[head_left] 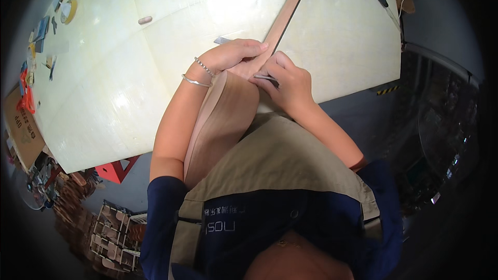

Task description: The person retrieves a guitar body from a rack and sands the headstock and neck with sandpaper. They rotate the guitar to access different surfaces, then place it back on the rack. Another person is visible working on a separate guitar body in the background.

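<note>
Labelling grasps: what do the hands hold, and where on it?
Left hand grips the unfinished wooden guitar-like instrument where neck meets body. Right hand pinches a thin grey metal tool near its middle.

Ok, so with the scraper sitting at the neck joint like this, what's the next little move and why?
Probably a short, light stroke with the thin metal blade along the joint where the neck meets the wooden instrument body. The right hand pinches the blade right at that spot, and the left hand presses down on the neck beside it, steadying the piece against the white table.
</note>
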The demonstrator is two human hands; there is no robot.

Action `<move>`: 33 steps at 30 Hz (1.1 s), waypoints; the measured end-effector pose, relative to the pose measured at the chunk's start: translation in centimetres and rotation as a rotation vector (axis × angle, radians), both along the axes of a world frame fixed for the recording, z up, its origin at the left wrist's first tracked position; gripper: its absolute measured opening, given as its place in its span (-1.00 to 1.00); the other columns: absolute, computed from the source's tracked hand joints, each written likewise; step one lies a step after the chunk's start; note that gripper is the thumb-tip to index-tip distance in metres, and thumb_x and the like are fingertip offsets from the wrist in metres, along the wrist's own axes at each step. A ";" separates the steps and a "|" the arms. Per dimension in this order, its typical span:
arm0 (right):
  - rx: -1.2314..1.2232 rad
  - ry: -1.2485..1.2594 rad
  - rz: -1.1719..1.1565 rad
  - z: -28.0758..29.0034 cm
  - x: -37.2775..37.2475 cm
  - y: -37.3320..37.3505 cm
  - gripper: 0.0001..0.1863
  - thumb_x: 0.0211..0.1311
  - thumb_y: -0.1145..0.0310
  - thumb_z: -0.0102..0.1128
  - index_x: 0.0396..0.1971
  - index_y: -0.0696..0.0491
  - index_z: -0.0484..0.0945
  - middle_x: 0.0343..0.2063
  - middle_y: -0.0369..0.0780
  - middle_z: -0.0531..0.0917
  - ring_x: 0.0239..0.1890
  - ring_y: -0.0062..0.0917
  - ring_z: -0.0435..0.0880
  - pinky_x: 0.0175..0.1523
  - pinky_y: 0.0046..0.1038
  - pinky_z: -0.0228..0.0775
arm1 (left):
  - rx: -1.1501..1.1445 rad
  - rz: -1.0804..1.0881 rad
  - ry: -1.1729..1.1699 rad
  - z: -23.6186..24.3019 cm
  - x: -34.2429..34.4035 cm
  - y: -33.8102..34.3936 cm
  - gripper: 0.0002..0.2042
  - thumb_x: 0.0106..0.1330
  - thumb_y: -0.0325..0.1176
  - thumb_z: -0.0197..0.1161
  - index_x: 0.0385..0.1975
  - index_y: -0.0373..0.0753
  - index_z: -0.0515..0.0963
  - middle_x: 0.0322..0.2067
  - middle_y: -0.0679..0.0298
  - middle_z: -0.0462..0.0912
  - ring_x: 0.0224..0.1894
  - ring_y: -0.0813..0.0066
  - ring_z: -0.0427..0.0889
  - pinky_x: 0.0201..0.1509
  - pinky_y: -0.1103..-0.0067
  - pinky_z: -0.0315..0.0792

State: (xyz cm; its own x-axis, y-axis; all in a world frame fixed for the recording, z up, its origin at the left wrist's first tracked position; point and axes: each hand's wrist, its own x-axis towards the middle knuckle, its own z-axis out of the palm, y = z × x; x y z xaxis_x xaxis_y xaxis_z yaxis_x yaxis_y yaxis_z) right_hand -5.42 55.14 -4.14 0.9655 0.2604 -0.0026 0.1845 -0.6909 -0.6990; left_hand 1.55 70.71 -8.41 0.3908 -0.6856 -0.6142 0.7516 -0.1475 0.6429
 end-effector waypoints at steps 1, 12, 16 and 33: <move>-0.009 -0.009 0.002 0.1 0.1 0.1 -0.82 -0.09 0.32 0.35 -0.54 0.03 0.51 -0.39 -0.29 0.55 -0.51 -0.39 0.55 -0.46 -0.48 0.38 | -0.014 0.007 -0.009 -0.3 0.1 0.0 -0.75 0.34 -0.26 -0.02 -0.21 -0.26 0.52 -0.31 0.40 0.55 -0.28 0.73 0.47 -0.18 0.74 0.39; 0.350 0.376 -0.381 -0.7 1.1 -6.9 -0.73 -0.05 0.27 0.38 -0.56 0.13 0.51 -0.45 -0.28 0.56 -0.51 -0.63 0.49 -0.40 -0.59 0.33 | -0.075 0.045 0.115 0.3 -0.5 0.4 -0.65 0.37 -0.17 0.01 -0.02 -0.31 0.46 -0.39 0.28 0.57 -0.41 0.47 0.58 -0.26 0.58 0.52; 0.316 0.222 -0.381 -2.2 8.6 -6.8 -0.61 0.12 0.13 0.23 -0.30 0.20 0.52 -0.32 -0.14 0.59 -0.29 -0.49 0.54 -0.16 -0.50 0.36 | 0.044 0.179 -0.074 4.1 -0.6 2.9 -0.63 0.35 -0.23 0.05 0.06 -0.31 0.38 -0.45 0.30 0.54 -0.42 0.46 0.59 -0.28 0.59 0.51; 1.208 1.552 0.049 -1.4 -1.1 -6.6 -0.31 0.30 -0.18 -0.31 0.19 0.06 0.24 0.06 -0.16 0.45 0.07 -0.40 0.45 0.10 -0.37 0.33 | 0.072 1.300 -1.132 24.9 -8.2 2.5 -0.37 0.28 -0.20 0.16 0.19 -0.46 0.08 -0.33 0.10 0.56 -0.29 0.29 0.65 -0.20 0.51 0.55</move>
State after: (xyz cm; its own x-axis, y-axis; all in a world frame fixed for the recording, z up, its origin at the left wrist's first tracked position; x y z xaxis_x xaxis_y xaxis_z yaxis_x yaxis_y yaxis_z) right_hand -6.53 48.56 -5.51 0.2990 0.7961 -0.5261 -0.9462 0.1761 -0.2713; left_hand -6.65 73.17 16.54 0.8485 0.4195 0.3225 -0.3934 0.0924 0.9147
